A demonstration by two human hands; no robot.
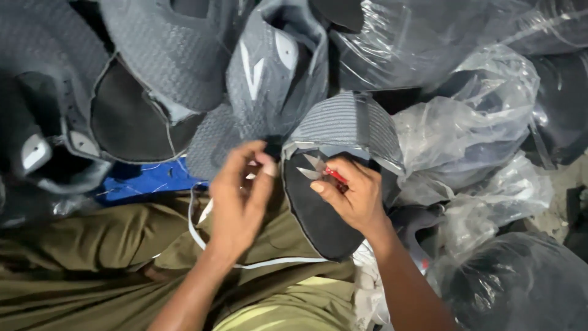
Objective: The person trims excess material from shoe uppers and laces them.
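Heaps of grey knitted shoe uppers (177,55) fill the top and left of the view, and clear plastic bags (484,129) stuffed with more dark pieces crowd the right side. Below them the person's olive-green trousers (92,257) spread across the lap, with a scrap of blue sheet (147,181) showing at the lap's upper edge.

On the lap lies the piece in hand: a grey ribbed shoe upper (346,125) with a black lining turned up toward the camera, resting between the two hands. A thin white strip (245,265) trails away from it over the trousers.

The right hand (355,196) is closed round small red-handled snips (321,170), whose blades stand open in a narrow V at the upper's edge. The left hand (242,196) is a little blurred; its fingers (264,165) are drawn together in a pinch just beside the edge, though what they grip I cannot tell (perhaps a loose thread).

This looks like trimming at the seam. The next cut would seem to call for the left hand holding the edge taut, with the blades clear of the knit.
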